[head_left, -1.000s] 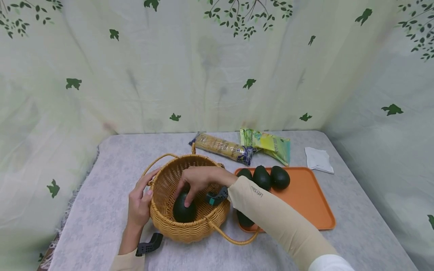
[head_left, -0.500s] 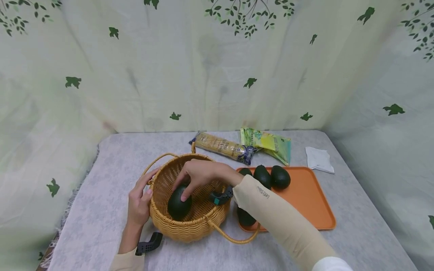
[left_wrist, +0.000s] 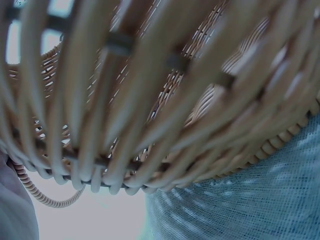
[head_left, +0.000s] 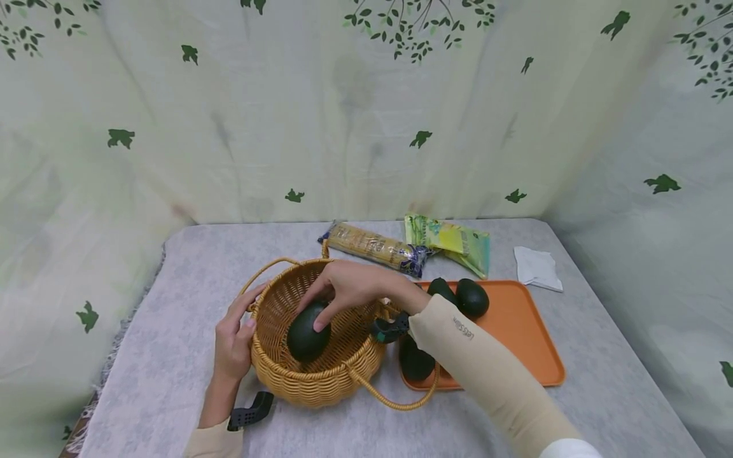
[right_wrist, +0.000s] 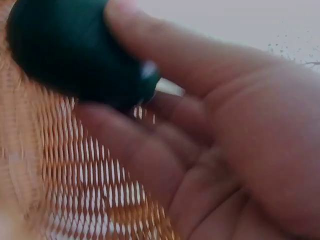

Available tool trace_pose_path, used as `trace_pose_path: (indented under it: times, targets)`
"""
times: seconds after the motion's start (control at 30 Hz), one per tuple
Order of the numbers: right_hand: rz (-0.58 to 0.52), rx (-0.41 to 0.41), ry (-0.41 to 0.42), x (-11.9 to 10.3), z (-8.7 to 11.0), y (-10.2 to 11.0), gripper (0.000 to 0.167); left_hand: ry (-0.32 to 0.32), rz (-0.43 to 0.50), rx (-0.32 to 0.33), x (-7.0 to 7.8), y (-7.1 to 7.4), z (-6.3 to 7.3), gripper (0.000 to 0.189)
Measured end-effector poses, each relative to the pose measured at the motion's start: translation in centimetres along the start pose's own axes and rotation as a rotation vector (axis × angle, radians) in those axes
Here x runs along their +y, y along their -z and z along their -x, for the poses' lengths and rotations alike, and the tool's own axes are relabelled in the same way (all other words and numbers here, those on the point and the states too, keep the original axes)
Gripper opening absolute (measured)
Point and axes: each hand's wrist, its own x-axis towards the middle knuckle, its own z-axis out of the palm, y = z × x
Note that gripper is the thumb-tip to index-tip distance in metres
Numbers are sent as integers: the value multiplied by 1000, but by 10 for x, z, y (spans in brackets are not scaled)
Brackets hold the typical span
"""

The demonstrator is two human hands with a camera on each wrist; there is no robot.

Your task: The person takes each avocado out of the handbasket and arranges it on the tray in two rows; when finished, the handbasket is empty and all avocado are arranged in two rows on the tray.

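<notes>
In the head view a dark green avocado [head_left: 309,332] is inside the round wicker basket [head_left: 312,395]. My right hand [head_left: 352,286] pinches its upper end between thumb and fingers, reaching in over the right rim. The right wrist view shows the same avocado [right_wrist: 65,45] close up, with a pale stub at its narrow end and the thumb along one side. Against the basket's left outer side rests my left hand [head_left: 233,340], fingers extended along the wall and thumb close to the rim. Woven basket wall [left_wrist: 150,110] fills most of the left wrist view.
An orange tray [head_left: 523,343] with several avocados [head_left: 473,299] stands right of the basket, partly behind my right arm. Behind lie a pack of noodle-like sticks [head_left: 375,247] and a green-yellow packet [head_left: 449,242]. A white folded tissue [head_left: 538,268] lies far right. One basket handle [head_left: 401,406] overhangs the tray's corner.
My right hand and the avocado shift left, then up and back a little right in the head view. The right forearm moves right, uncovering more of the front avocado. The left hand stays put.
</notes>
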Motion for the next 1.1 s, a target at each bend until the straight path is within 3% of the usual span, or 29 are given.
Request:
trace_pose_path:
  times: [0.43,0.67,1.1]
  targets:
    - [22,85,12,2,32,10,43,-12,18,1,-1,0,0,52]
    - [-61,122,-25,-2,54,19,43,2,6,-2,-2,0,0,53]
    - [-121,229,-63,4,99,28,42,10,6,-4,-3,0,0,52]
